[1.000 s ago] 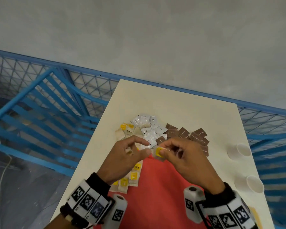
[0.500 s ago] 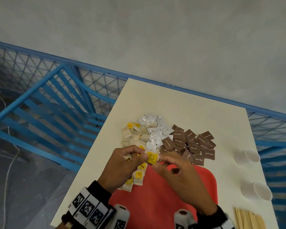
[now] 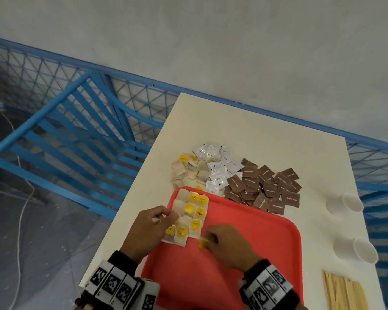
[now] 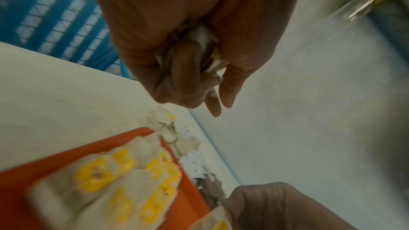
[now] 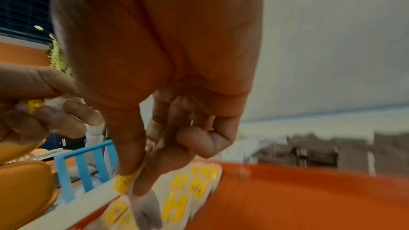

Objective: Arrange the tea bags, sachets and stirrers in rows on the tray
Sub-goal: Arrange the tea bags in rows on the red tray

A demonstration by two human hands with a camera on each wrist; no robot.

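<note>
Red plastic, the tray (image 3: 244,253) lies on the cream table (image 3: 255,135) under both hands. The right hand (image 3: 227,246) pinches a tea bag (image 3: 203,244) by its yellow tag between thumb and forefinger, just above the tray floor; the right wrist view shows the tag (image 5: 123,183) clamped at the fingertips, with the other fingers curled behind. Just left of those fingertips and beyond them, the laid tea bags (image 3: 189,217) sit in close rows at the tray's far left corner, touching one another. The left hand (image 3: 152,227) hovers at the left edge of those rows, fingers curled on several crumpled tea bags (image 4: 205,48) bunched in the palm. Beyond the fingers, off the tray, lie a loose heap of tea bags (image 3: 184,168), white sachets (image 3: 217,168) beside it, and brown sachets (image 3: 264,189) touching the tray's far rim. Well to the right of the right hand lie two paper cups (image 3: 345,203) on their sides and the wooden stirrers (image 3: 343,291).
</note>
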